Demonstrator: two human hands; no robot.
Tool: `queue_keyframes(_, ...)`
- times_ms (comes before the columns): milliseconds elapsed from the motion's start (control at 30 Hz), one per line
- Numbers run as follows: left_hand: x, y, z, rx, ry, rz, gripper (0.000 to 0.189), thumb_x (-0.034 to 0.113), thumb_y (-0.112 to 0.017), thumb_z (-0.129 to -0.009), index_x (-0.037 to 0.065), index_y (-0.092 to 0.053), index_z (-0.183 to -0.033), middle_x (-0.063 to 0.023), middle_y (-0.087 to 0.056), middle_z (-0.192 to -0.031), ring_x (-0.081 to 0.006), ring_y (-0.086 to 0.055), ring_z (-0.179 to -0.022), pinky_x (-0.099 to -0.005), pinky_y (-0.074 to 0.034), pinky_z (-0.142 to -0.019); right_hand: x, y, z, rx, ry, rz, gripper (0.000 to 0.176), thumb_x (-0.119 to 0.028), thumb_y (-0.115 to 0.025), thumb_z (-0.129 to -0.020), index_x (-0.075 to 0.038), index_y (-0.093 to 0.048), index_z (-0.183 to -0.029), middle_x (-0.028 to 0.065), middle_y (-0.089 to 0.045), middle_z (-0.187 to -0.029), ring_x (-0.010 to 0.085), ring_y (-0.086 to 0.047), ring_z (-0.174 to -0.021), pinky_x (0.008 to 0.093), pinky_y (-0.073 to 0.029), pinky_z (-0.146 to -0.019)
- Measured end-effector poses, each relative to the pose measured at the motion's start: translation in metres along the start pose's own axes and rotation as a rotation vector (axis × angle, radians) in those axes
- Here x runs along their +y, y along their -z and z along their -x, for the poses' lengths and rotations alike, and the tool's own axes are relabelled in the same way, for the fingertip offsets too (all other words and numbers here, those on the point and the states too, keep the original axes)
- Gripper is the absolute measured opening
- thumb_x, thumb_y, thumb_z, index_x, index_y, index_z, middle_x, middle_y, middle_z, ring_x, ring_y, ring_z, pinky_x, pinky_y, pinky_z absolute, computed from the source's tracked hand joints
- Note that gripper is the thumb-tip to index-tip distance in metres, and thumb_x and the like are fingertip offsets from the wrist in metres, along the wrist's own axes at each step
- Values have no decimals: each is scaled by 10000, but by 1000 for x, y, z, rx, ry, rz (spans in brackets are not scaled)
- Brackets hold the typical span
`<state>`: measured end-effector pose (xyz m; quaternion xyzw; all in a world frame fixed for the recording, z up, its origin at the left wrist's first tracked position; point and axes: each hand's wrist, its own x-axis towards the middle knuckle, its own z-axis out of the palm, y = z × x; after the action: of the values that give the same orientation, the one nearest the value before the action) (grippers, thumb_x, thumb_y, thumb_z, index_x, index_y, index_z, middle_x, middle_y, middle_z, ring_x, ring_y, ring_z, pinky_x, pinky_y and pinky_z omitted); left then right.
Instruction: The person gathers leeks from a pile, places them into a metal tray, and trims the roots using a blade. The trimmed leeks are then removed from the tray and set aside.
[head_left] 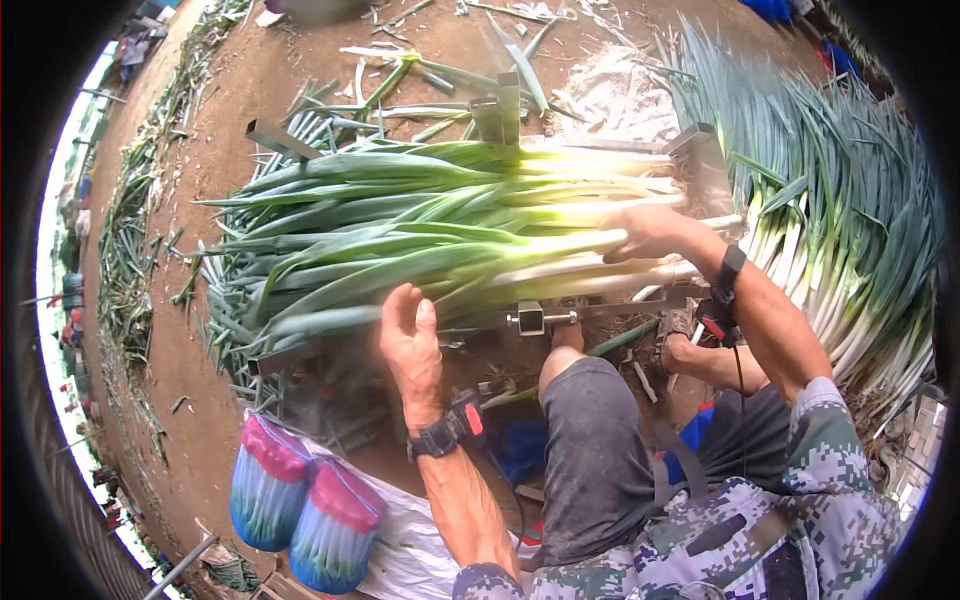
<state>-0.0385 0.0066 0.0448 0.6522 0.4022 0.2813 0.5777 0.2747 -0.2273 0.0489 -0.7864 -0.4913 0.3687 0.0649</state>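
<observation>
A thick pile of long green onions [480, 222] lies crosswise on a metal frame, with white ends to the right and green leaves to the left. My right hand [652, 234] is closed around the white end of a green onion on top of the pile. By the near edge of the leaves, my left hand [410, 345] has its fingers stretched upward and holds nothing that I can see. Whether its fingertips touch the leaves is hard to tell. Both wrists carry black bands with wired devices.
Metal posts [497, 115] rise around the pile. A large heap of green onions [830, 200] lies at the right. Two pink-and-blue bundles [338, 520] sit on white sheeting [410, 545] at lower left. Leaf scraps [135, 250] litter the dirt floor. My knees are below the frame.
</observation>
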Motion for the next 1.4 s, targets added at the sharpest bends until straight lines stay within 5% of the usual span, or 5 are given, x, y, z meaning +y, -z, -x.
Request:
queue_keyframes(233, 11, -23, -12, 123, -126, -229, 275, 93, -718, -921, -10, -643, -1165, -120, -643, -1124, -234, -609, -1057, -372, -475, -970, -15, 11, 21, 471, 151, 16, 379, -260, -825, -782, -76, -714, -1094, 125, -690, -944, 313, -670, -898, 404, -536, -785)
queue_keyframes(633, 89, -42, -9, 324, -923, -860, 420, 58, -755, -844, 12, -604, -1233, -161, -569, -1295, -366, -563, -1180, -482, -441, -1027, -68, 62, 4, 793, 355, -75, 342, -257, -834, -788, -113, -684, -1060, 86, -708, -852, 270, -700, -763, 371, -536, -665)
queue_keyframes(900, 57, -69, -68, -128, -674, -1029, 522, 129, -772, -774, 53, -617, -1267, -186, -525, -1374, -398, -457, -1311, -523, -364, -1109, 31, -28, -72, 758, -114, -20, 346, -290, -807, -800, -93, -650, -1037, 101, -640, -962, 344, -626, -956, 443, -503, -849)
queue_keyframes(1200, 61, -93, -100, -47, -753, -1125, 595, 195, -815, -770, 116, -606, -1322, -115, -535, -1397, -325, -456, -1349, -568, -262, -1173, 31, 13, -58, 1083, 150, -23, 317, -235, -820, -787, -128, -669, -1045, 58, -708, -948, 286, -666, -933, 402, -503, -807)
queue_keyframes(1400, 74, -114, -146, -169, -794, -1244, 467, 285, -792, -820, 131, -666, -1242, -117, -568, -1361, -320, -476, -1330, -553, -251, -1180, 48, 28, -68, 850, 111, 20, 225, -306, -724, -892, -107, -709, -996, 74, -692, -889, 277, -659, -870, 402, -488, -798)
